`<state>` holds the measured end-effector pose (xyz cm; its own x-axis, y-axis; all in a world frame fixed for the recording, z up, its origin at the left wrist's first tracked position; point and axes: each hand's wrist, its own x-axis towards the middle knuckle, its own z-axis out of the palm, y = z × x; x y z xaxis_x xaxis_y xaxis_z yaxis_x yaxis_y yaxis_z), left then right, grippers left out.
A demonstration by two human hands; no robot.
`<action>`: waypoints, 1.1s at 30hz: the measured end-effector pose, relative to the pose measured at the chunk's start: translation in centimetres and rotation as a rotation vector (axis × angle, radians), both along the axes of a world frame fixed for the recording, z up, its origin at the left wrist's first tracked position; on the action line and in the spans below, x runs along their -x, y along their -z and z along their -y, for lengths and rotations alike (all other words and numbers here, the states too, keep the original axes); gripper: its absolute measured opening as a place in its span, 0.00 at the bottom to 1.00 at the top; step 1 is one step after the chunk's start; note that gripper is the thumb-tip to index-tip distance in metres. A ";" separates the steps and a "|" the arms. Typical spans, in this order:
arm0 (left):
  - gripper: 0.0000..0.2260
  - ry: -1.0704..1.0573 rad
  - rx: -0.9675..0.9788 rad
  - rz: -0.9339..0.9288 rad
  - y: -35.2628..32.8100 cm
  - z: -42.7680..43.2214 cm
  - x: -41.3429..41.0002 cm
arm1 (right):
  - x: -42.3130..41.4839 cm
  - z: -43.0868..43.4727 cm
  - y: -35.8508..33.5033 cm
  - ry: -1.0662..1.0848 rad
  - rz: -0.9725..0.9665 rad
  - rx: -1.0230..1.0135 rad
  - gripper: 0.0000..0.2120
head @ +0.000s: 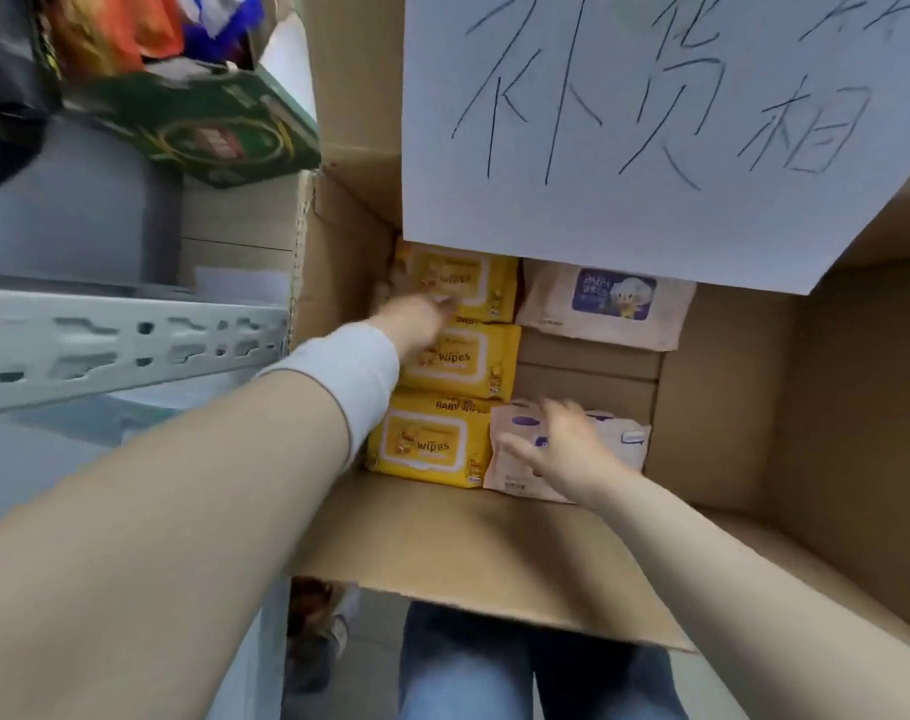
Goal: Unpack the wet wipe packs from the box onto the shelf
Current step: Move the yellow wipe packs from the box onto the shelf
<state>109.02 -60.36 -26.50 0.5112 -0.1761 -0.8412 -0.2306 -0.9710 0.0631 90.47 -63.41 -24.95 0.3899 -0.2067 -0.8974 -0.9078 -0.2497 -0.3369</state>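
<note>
The open cardboard box (728, 381) stands against the metal shelf (104, 345) on its left, a handwritten sign (650, 122) hanging over its far side. The wipes are all inside the box. Three yellow packs (468, 361) lie in a column along the left wall, with two pink packs (603, 304) beside them.

They look like soft film pouches: probably damp-heavy for their size, slick, and likely to sag if pinched by a corner. The firm lid panel on top offers little hold, so it seems better to clamp across the short sides, fingers worked underneath.

The right grip (562, 444) hovers spread and empty over the near pink pack (515, 472). The left grip (416, 319) reaches the far yellow pack (473, 283); blur hides whether it is holding anything.
</note>
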 end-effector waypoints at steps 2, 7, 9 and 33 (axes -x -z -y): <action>0.36 -0.112 0.036 0.112 3.7 1.1 -1.0 | -1.9 0.1 4.1 0.090 -0.020 -0.003 0.26; 0.37 -0.233 0.048 0.275 6.7 2.5 -0.3 | -5.6 -1.0 8.8 0.383 -0.037 -0.018 0.31; 0.36 -0.298 0.097 0.262 7.3 2.2 -0.7 | -6.4 -1.2 9.0 0.552 -0.077 -0.049 0.32; 0.34 -0.541 0.468 0.062 -1.7 -2.0 -2.6 | -1.1 0.2 -2.9 1.009 0.008 -0.182 0.09</action>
<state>111.60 -58.40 -24.82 0.6731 -0.2197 -0.7062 0.2589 -0.8245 0.5032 91.54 -63.61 -22.05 0.1162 -0.3029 -0.9459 -0.6642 0.6844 -0.3007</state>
